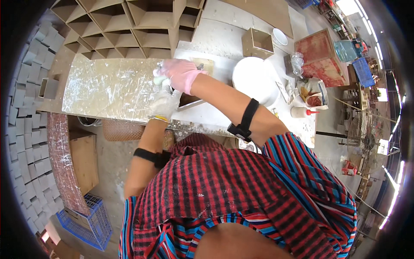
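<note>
My right hand (pixel 181 74), in a pink glove, reaches across the worktable to meet my left hand (pixel 165 102), in a whitish, smeared glove. Their fingers are closed together over the scratched board. Between them shows a small pale green and white piece (pixel 159 80), too blurred to name. Below my right hand and beside my left is a brown open box (pixel 189 100), mostly hidden by the hands. A yellow band circles my left wrist.
Open cardboard boxes (pixel 114 23) are stacked at the far left of the table. A white round tub (pixel 251 77), a small box (pixel 257 43), a white bowl (pixel 280 36) and a red-tipped bottle (pixel 300 112) stand to the right. A blue crate (pixel 88 220) sits on the floor at left.
</note>
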Action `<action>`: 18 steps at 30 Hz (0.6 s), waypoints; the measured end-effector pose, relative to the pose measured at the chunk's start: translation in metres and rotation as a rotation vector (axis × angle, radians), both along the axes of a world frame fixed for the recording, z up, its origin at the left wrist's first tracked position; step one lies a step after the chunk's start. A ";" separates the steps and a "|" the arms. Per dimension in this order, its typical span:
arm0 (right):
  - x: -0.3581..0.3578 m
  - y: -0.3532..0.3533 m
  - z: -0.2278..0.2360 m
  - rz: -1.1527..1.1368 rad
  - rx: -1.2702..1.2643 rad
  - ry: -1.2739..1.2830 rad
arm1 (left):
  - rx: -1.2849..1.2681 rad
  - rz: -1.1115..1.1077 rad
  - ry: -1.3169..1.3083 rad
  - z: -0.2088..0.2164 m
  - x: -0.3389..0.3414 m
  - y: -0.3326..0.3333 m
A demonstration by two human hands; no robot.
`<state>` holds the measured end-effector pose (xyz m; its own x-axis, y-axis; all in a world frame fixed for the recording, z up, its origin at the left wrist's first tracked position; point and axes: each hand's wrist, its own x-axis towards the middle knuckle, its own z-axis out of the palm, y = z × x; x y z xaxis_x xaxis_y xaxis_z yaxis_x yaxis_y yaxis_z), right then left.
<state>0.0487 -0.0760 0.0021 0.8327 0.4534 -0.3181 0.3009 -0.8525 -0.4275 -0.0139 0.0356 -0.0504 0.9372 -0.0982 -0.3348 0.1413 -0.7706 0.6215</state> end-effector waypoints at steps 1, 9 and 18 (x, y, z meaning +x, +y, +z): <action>-0.006 -0.002 -0.003 0.091 -0.026 -0.187 | 0.093 0.026 -0.159 -0.036 0.002 -0.001; 0.003 -0.069 0.025 -0.033 -0.192 -0.165 | 0.116 0.078 -0.282 -0.032 -0.004 -0.010; 0.002 -0.080 -0.010 -0.055 -0.104 -0.195 | 0.198 0.051 -0.269 -0.038 -0.004 -0.008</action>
